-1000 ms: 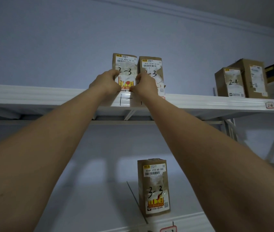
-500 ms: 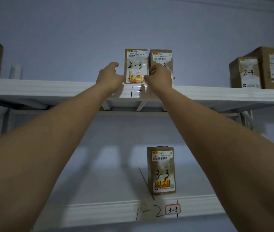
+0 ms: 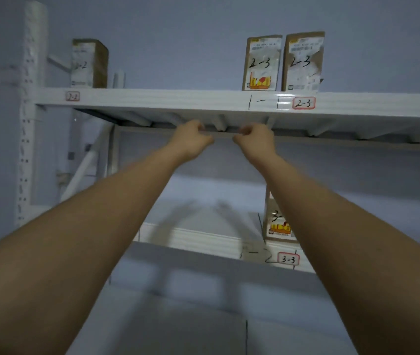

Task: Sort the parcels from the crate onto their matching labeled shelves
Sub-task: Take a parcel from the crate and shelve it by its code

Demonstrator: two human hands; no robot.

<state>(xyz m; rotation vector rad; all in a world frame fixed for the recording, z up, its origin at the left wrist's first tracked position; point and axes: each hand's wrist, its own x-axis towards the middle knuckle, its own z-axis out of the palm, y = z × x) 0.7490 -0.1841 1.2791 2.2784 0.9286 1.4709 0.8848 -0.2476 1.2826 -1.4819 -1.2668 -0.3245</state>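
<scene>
Hands are off the shelf now: left hand [image 3: 191, 139] and right hand [image 3: 253, 139] hang below it, fingers loosely curled, empty. Left 2-3 parcel [image 3: 261, 63] stands beside its twin [image 3: 303, 61] above the 2-3 label [image 3: 303, 103]; placement looks done.

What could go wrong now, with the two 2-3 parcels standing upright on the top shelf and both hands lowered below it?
1. Both 2-3 parcels stand tall and narrow close to the front edge of the top shelf; a knock on the rack may tip them off.
2. The left hand and right hand hang just under that shelf, so lifting them carelessly may hit its underside.
</scene>
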